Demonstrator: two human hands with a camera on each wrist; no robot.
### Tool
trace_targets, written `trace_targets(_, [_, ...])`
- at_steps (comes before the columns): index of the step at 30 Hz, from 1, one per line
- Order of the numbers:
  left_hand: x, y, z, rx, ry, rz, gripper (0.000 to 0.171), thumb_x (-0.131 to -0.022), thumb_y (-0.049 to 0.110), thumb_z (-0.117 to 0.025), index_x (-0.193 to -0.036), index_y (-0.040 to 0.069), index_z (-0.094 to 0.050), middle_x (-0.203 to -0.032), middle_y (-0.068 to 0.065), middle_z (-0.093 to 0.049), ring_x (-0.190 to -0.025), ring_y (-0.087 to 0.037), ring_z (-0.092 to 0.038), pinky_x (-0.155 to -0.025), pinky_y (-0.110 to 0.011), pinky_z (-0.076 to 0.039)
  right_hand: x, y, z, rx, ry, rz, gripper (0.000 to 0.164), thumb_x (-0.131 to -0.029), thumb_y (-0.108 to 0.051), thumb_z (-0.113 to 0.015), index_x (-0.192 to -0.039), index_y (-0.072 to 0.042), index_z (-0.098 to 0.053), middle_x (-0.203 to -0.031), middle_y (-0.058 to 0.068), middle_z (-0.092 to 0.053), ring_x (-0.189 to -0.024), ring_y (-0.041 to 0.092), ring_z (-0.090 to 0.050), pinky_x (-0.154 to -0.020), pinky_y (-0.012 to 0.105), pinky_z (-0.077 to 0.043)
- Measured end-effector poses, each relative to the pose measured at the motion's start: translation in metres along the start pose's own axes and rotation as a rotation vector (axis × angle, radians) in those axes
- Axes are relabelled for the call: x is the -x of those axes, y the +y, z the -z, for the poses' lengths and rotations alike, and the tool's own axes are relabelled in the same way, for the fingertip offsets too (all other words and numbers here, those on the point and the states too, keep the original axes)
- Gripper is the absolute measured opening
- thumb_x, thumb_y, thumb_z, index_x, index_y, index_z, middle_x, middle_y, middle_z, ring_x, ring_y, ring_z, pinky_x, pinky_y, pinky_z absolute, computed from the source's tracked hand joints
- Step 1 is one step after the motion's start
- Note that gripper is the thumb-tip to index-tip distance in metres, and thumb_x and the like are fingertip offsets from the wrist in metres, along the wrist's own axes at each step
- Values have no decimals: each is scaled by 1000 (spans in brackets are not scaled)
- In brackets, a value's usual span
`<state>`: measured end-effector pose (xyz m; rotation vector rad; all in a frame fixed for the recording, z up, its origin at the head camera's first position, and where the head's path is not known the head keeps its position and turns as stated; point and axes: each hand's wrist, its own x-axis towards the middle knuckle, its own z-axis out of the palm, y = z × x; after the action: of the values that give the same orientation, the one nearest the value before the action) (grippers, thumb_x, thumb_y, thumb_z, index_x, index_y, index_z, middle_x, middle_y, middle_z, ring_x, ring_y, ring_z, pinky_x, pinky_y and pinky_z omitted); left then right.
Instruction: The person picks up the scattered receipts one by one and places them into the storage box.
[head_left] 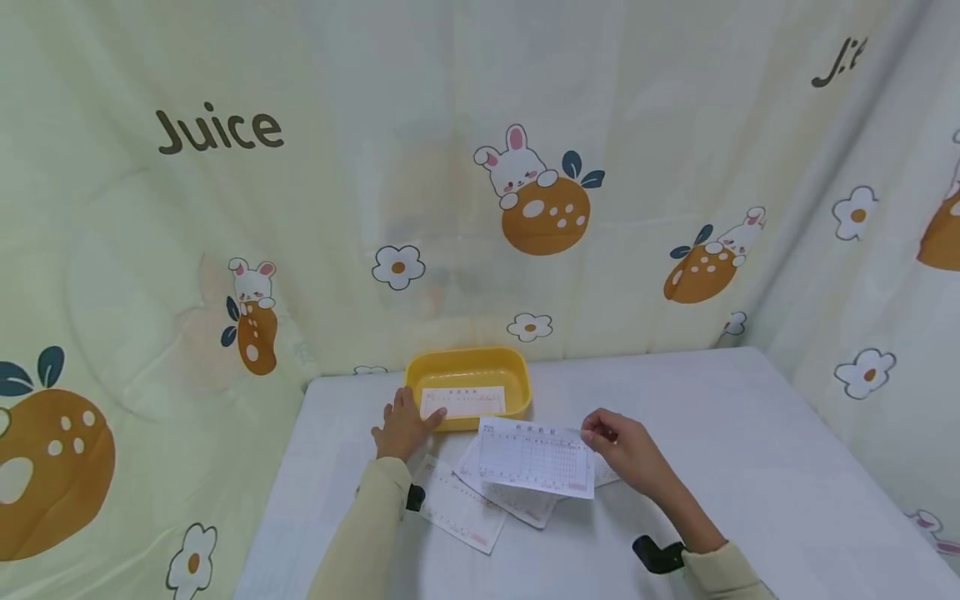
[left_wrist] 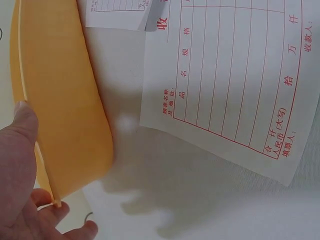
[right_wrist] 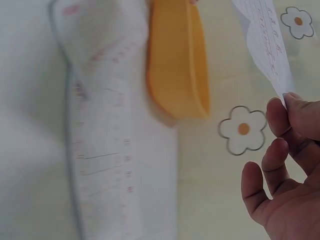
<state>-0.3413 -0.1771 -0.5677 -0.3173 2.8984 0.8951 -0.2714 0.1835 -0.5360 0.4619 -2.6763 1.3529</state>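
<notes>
My left hand [head_left: 403, 428] holds the near left corner of a yellow plastic tray [head_left: 468, 363]. In the left wrist view its thumb [left_wrist: 25, 120] lies over the rim, with fingers bent round the corner. One printed slip [head_left: 465, 401] lies inside the tray. My right hand [head_left: 626, 454] pinches the right edge of a receipt slip [head_left: 534, 458] between thumb and index finger. The other fingers stay loosely bent in the right wrist view. This receipt slip is raised in front of the tray, over several similar slips [head_left: 459, 507] that it partly hides.
The slips on the white table [head_left: 750, 467] overlap and fan out in front of the tray. Behind the table's far edge hangs a patterned curtain [head_left: 637, 317], close to the tray's back. Another curtain side [head_left: 847, 292] runs along the right. A black strap piece [head_left: 658, 554] sits at the right wrist.
</notes>
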Motion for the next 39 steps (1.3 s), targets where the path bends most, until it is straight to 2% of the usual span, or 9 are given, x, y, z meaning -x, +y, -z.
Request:
trace_targets(4, [2, -1, -2, 8, 2, 13, 96, -101, 50, -73, -167, 0, -24, -174, -20, -25, -156, -50, -25, -119, -79, -18, -26, -12, 8, 12, -17, 19, 2, -104, -3, -68, -106, -4, -69, -89, 1, -63, -83, 21, -57, -69, 28, -51])
trace_targets(9, [5, -1, -3, 10, 14, 17, 95, -101, 48, -73, -168, 1, -25, -174, -19, -26, -156, -49, -26, -119, -78, -18, -54, -26, 19, 35, -4, 52, 4, -106, -4, -66, -108, -3, -69, -91, 4, -65, -84, 24, -58, -72, 31, -53])
trace_targets(15, [5, 1, -1, 19, 19, 28, 94, -100, 48, -74, -167, 2, -26, -174, -19, -26, -156, -47, -27, -119, -78, -19, -77, -40, 28, 56, 20, 90, 6, -106, -3, -66, -110, -2, -70, -95, 9, -68, -87, 28, -59, -76, 35, -54])
trace_targets(21, [3, 1, 3, 13, 2, 27, 95, -102, 48, -73, -168, 0, -24, -175, -21, -22, -158, -48, -22, -119, -78, -18, -88, -51, 31, 56, 27, 89, 9, -106, -3, -65, -112, 0, -71, -98, 11, -69, -88, 30, -60, -78, 39, -54])
trace_targets(26, [1, -1, 4, 28, 16, 17, 95, -102, 48, -73, -167, -1, -25, -174, -22, -24, -157, -48, -24, -118, -79, -19, -93, -56, 29, 66, 29, 89, 10, -106, -4, -65, -114, 1, -71, -98, 11, -69, -89, 30, -60, -78, 39, -54])
trace_targets(34, [1, -1, 0, 32, 12, 11, 96, -101, 49, -73, -168, 0, -24, -175, -20, -23, -159, -46, -22, -119, -78, -18, -99, -52, 24, 63, 17, 78, 9, -106, -4, -66, -111, -1, -72, -97, 10, -70, -86, 28, -59, -73, 35, -53])
trace_targets(39, [1, 1, 1, 36, 23, 7, 96, -101, 49, -73, -168, 0, -25, -175, -20, -24, -158, -46, -24, -119, -78, -19, -111, -51, 21, 73, 6, 94, 7, -106, -5, -67, -109, -2, -72, -94, 10, -68, -85, 28, -58, -71, 33, -51])
